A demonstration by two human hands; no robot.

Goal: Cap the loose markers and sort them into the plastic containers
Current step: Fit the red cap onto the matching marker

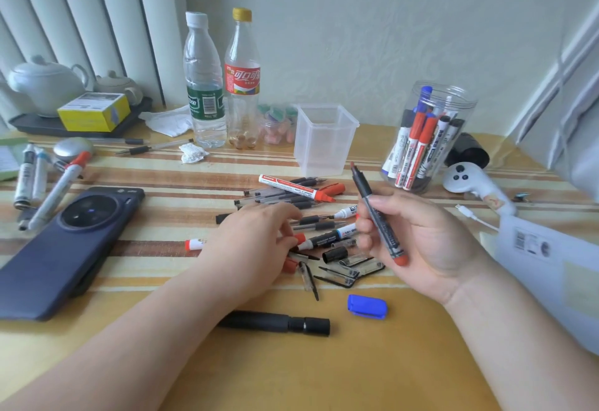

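**A:** What are the hands doing?

**B:** The right hand (418, 242) is raised in front of the square tub (325, 138), slightly to its right. Its fingers and thumb are curled round one dark marker (377, 216). The marker is tilted, with its bare red tip pointing up toward the tub and its red butt end down by the palm.

**A:** And the left?

**B:** The left hand (256, 242) lies palm down on the pile of pens (285, 198) in front of the tub. Its fingers are bent and the tips touch a red cap (299, 238). I cannot tell whether it is pinching that cap.

**A:** How many containers?

**B:** Two. The square tub is empty. The round jar (431, 132) to its right holds markers with red, blue and black caps, packed too close to count.

**A:** Loose caps?

**B:** I count three that are plainly loose. One blue cap (367, 306) lies well in front of the tub on the bare surface (389, 362). One black cap (335, 254) sits between the hands. One orange-red cap (332, 188) is just in front of the tub, beside one uncapped white marker (288, 186).

**A:** Anything else?

**B:** Left of the tub stand two bottles, a water bottle (204, 86) and a cola bottle (242, 86). One phone (64, 248) lies far to the tub's left and nearer the person. One black torch (275, 322) lies in front of the tub, beside the left forearm.
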